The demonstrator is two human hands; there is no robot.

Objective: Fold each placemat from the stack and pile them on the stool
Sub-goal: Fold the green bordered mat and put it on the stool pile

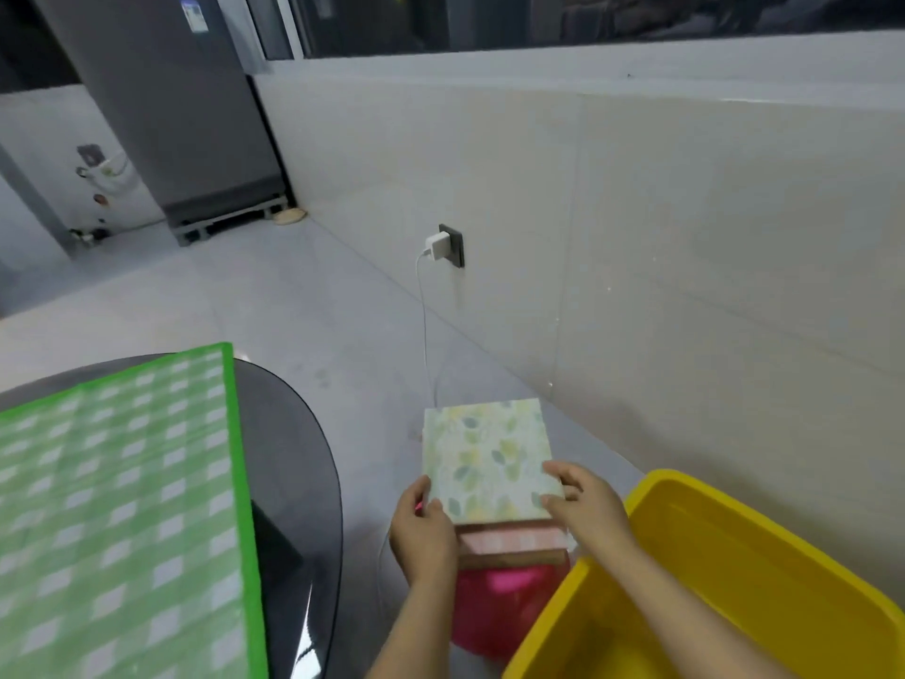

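Your left hand (422,526) and right hand (583,504) pinch the near corners of the folded leaf-print placemat (487,458), setting it on the pink-checked pile (514,539) atop the pink stool (504,605). Next, release; take the green checked placemat (117,507) from the dark glass table (294,458).

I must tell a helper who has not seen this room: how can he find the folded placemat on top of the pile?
Find the yellow tub at lower right; the pink stool stands at its left. The leaf-print placemat, held by both hands, tops the pile there, pale with green-yellow leaves, unlike the pink checked one beneath.
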